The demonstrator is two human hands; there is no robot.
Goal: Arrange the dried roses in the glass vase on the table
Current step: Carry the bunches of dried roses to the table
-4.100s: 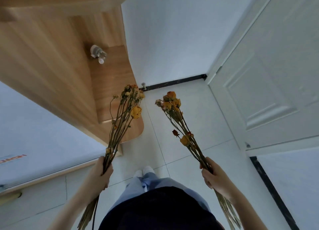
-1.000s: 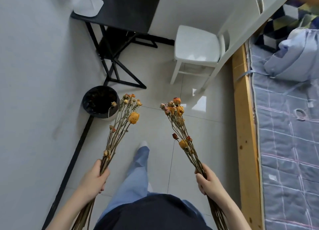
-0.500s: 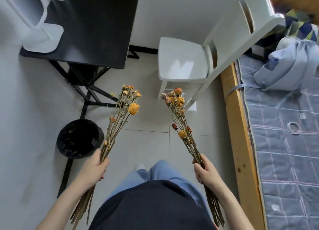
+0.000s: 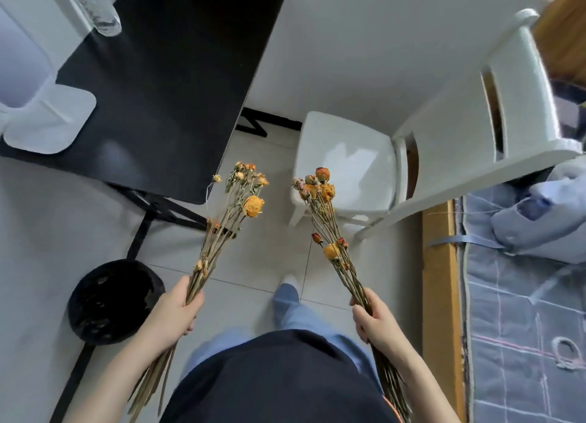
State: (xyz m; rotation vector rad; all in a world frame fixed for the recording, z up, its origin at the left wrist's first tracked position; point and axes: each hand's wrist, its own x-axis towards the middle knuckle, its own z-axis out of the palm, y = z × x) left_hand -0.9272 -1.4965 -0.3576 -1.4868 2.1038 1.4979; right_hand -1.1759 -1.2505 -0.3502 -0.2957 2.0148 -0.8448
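Note:
My left hand (image 4: 172, 311) grips one bunch of dried roses (image 4: 236, 205) by the stems, orange heads pointing up and away. A second bunch of dried roses (image 4: 320, 200) is held the same way in my right hand (image 4: 374, 319). Both bunches hang over the tiled floor in front of me. The black table (image 4: 165, 83) stands ahead on the left, its near corner just beyond the left bunch. A clear glass vase (image 4: 96, 5) stands at the table's far left edge, partly cut off by the frame.
A white stand base (image 4: 50, 119) rests on the table's left side. A white chair (image 4: 358, 162) stands ahead on the right. A black bin (image 4: 109, 300) sits on the floor at my left. A wood-framed bed (image 4: 440, 295) with blue bedding runs along the right.
I have walked from the wooden cabinet and door area toward the table. The table, chair and bin are nearer now, and the vase has come into view. Both hands still hold their bunches.

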